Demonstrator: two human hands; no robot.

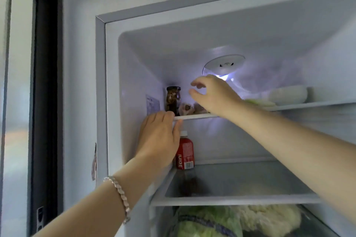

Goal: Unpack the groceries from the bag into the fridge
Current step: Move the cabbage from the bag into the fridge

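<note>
On top shelf (196, 116), just beside dark jar (173, 100): hovering over pale lumpy packet (185, 108) with right hand (213, 96), fingers loosely apart, holding nothing.
Likely light, soft, crinkly; best cupped round its bulk. Clamping top shelf's front lip with left hand (159, 134), thumb beneath.

red bottle (184, 151), "JUICE" printed vertically

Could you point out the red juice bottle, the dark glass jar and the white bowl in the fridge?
Red juice bottle with white cap (186, 153): head view, on its red label.
Dark glass jar with dark lid (173, 100): head view, on its glass side.
White round bowl (289, 94): head view, on its outer wall.
</note>
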